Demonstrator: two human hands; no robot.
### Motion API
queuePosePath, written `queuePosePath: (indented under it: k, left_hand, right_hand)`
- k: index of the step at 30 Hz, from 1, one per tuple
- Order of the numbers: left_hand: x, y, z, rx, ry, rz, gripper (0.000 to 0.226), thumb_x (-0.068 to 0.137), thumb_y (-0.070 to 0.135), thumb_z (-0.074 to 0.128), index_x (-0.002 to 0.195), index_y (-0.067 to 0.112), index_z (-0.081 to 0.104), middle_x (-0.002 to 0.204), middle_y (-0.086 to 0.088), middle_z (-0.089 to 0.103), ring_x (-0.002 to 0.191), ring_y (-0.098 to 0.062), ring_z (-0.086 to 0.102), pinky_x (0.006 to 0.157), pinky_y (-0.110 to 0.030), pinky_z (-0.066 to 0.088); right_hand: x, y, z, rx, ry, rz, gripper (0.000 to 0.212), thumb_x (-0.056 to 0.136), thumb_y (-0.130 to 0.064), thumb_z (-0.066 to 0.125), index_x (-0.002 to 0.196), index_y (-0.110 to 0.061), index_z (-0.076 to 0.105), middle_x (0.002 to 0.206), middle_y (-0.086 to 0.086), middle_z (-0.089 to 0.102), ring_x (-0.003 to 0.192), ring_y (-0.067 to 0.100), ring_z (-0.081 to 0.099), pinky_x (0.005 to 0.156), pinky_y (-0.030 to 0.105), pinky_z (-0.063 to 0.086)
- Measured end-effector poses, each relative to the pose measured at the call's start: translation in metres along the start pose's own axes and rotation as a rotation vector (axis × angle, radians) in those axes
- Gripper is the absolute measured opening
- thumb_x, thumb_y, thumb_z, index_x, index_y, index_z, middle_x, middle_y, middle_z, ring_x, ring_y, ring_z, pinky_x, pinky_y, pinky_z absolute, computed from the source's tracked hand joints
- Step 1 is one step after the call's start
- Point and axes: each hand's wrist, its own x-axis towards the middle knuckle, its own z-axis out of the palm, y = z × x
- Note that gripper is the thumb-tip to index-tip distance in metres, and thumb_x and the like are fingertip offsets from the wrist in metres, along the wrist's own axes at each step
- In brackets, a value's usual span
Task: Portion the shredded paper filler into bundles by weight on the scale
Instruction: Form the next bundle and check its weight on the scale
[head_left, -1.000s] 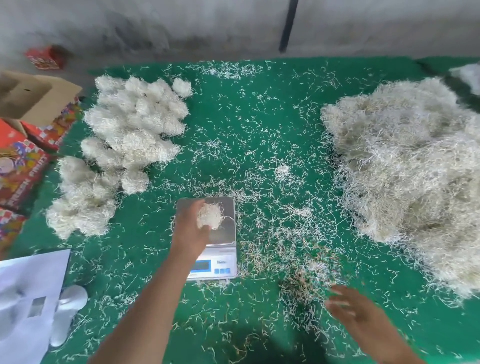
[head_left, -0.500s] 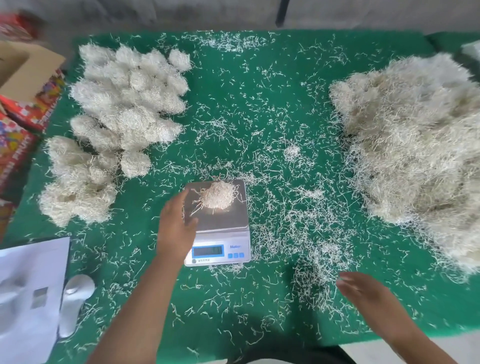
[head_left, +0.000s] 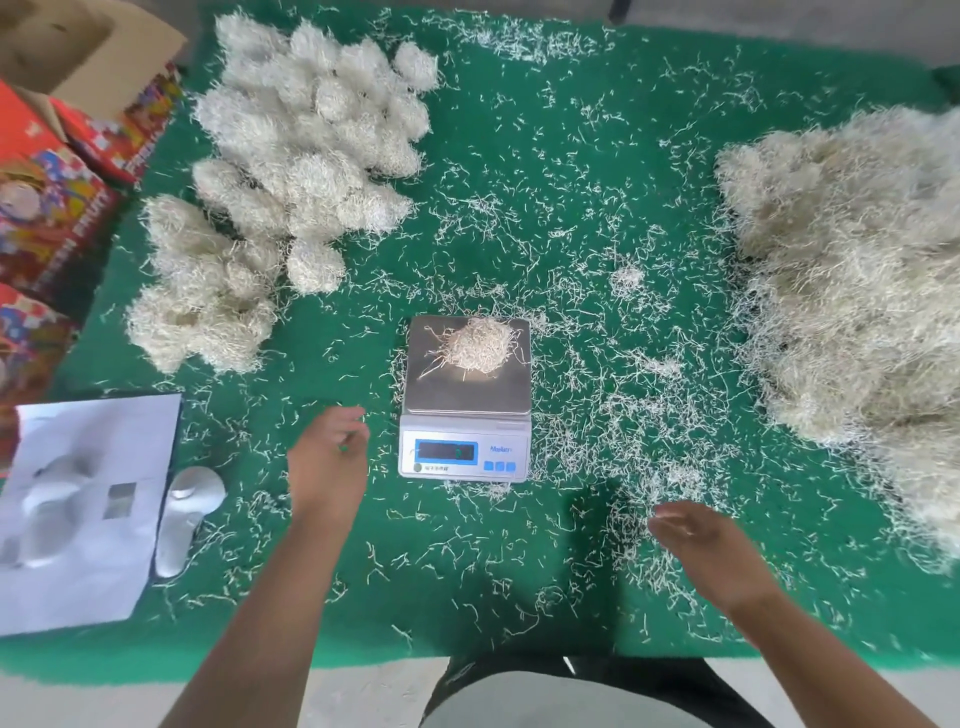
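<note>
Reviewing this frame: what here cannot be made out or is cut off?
- Scale display, head view: digits too blurred to read, so the weight of the bundle is unknown.
- Loose filler heap: cut off by the right edge; its full extent is unseen.
- Printed boxes: cut off by the left edge.
- Right hand: motion-blurred fingertips.
- Left hand: fingers partly curled under.
</note>
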Motion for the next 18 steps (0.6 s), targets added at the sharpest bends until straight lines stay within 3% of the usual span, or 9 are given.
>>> queuePosePath:
  k: [2, 4, 6, 10, 13, 15, 18]
  left_hand:
    - [-0.003, 0.002, -0.003, -0.004, 0.0, 0.011, 0.021, 0.099, 0.011, 0.062, 0.115, 0.022, 0.071, 0.102, 0.007, 0.074, 0.095, -0.007, 0.068, 0.09, -0.029, 0.052]
    - [-0.008, 0.005, -0.006, -0.007, -0.004, 0.011, 0.021, 0.099, 0.011, 0.062, 0.114, 0.022, 0.072, 0.102, 0.008, 0.075, 0.095, -0.009, 0.068, 0.091, -0.032, 0.053]
    - [-0.016, 0.006, -0.012, -0.015, -0.014, 0.02, 0.021, 0.098, 0.011, 0.062, 0.112, 0.024, 0.072, 0.1, 0.011, 0.074, 0.094, -0.003, 0.068, 0.089, -0.031, 0.053]
    - [-0.036, 0.001, -0.031, 0.06, -0.044, 0.05, 0.022, 0.098, 0.013, 0.063, 0.11, 0.029, 0.072, 0.101, 0.019, 0.073, 0.096, 0.001, 0.067, 0.087, -0.028, 0.051]
    - [-0.054, -0.014, -0.047, 0.167, -0.029, -0.007, 0.022, 0.096, 0.016, 0.064, 0.109, 0.032, 0.072, 0.099, 0.021, 0.072, 0.094, -0.001, 0.067, 0.084, -0.03, 0.05]
    - [-0.071, -0.026, -0.056, 0.238, 0.001, -0.048, 0.021, 0.096, 0.017, 0.066, 0.106, 0.033, 0.073, 0.092, 0.021, 0.071, 0.087, -0.002, 0.065, 0.077, -0.03, 0.048]
    - [-0.099, -0.047, -0.065, 0.295, 0.01, -0.094, 0.02, 0.094, 0.014, 0.07, 0.1, 0.032, 0.073, 0.086, 0.02, 0.07, 0.082, -0.004, 0.066, 0.071, -0.029, 0.047]
  right_hand:
    - [0.004, 0.004, 0.005, -0.029, 0.048, 0.016, 0.042, 0.098, -0.045, 0.069, 0.137, -0.033, 0.058, 0.13, -0.011, 0.065, 0.067, 0.003, 0.066, 0.062, 0.03, 0.058]
    - [0.009, 0.013, 0.011, -0.114, 0.111, 0.037, 0.065, 0.094, -0.046, 0.073, 0.151, -0.029, 0.045, 0.145, 0.002, 0.054, 0.093, 0.02, 0.07, 0.084, 0.046, 0.063]
    - [0.017, 0.023, 0.014, -0.202, 0.127, 0.1, 0.092, 0.088, -0.052, 0.077, 0.161, -0.023, 0.028, 0.159, 0.016, 0.035, 0.124, 0.037, 0.062, 0.102, 0.06, 0.054]
    - [0.04, 0.038, 0.015, -0.286, 0.091, 0.214, 0.134, 0.07, -0.07, 0.082, 0.167, -0.024, 0.001, 0.166, 0.021, 0.014, 0.137, 0.047, 0.052, 0.1, 0.063, 0.052]
    - [0.063, 0.037, 0.023, -0.258, 0.041, 0.149, 0.144, 0.061, -0.072, 0.082, 0.166, -0.031, -0.008, 0.169, 0.023, 0.007, 0.147, 0.049, 0.039, 0.111, 0.066, 0.043]
    - [0.077, 0.026, 0.028, -0.261, 0.019, 0.11, 0.145, 0.06, -0.072, 0.082, 0.165, -0.035, -0.01, 0.169, 0.021, 0.006, 0.146, 0.048, 0.041, 0.109, 0.062, 0.044]
    - [0.091, 0.008, 0.038, -0.199, 0.0, 0.02, 0.13, 0.066, -0.059, 0.088, 0.164, -0.038, 0.005, 0.168, 0.016, 0.015, 0.14, 0.043, 0.051, 0.105, 0.058, 0.049]
